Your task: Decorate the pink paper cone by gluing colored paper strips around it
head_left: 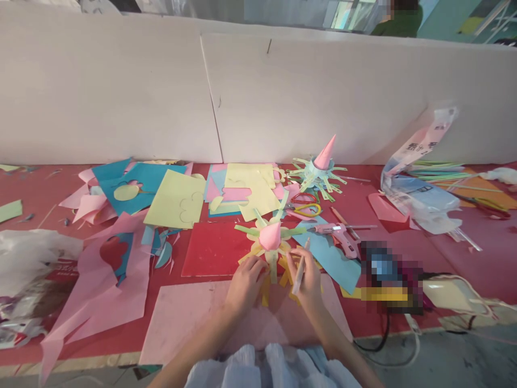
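In front of me sits a paper flower (270, 236) with a pink cone at its middle and green and yellow strips spread around it. My left hand (246, 283) has its fingers closed on the lower left edge of this flower, by the yellow strips. A slim whitish pen-like stick (299, 272) is gripped in my right hand (310, 280), tilted with its tip upward. The fingertips of that hand reach the flower's lower right side. Beneath lie a pink board (181, 318) and a red sheet (214, 250).
A second paper flower with a tall pink cone (325, 153) stands behind. Scissors (305, 209), a pink glue gun (343, 240) and a blue sheet (343, 269) lie to the right, near cables. Cut coloured paper (173, 199) covers the left. A white partition (121, 86) closes the back.
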`<act>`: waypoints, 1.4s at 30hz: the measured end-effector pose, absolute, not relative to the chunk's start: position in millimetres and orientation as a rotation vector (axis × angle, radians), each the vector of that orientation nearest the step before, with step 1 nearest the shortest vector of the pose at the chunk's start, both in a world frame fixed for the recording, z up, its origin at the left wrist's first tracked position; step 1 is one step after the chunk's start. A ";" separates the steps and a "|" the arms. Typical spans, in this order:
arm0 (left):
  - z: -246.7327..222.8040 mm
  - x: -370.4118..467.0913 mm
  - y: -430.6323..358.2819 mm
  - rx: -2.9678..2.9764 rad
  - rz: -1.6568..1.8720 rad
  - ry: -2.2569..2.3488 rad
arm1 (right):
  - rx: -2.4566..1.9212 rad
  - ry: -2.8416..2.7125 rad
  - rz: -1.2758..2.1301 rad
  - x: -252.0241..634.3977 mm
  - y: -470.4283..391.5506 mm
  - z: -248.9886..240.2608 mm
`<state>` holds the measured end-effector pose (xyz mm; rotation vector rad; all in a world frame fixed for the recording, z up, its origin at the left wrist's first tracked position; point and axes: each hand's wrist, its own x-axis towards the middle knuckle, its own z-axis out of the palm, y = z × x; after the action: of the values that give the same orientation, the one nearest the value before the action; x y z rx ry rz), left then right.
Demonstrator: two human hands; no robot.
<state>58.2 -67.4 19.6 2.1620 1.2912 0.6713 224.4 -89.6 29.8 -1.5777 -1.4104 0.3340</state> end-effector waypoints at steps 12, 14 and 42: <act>18.2 63.0 -71.1 2.123 0.644 1.210 | -1.492 -1.513 0.350 223.2 -105.1 8.5; 19.6 66.1 -66.7 2.129 0.637 1.238 | -1.486 -1.513 0.328 223.7 -106.0 7.7; -0.8 69.1 -60.3 2.328 0.696 1.204 | -1.454 -1.880 0.363 232.7 -121.0 -11.3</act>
<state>69.1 -60.3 -0.8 2.3283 1.2040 0.6960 232.7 -121.0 -11.3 -1.4543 -1.8802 0.3627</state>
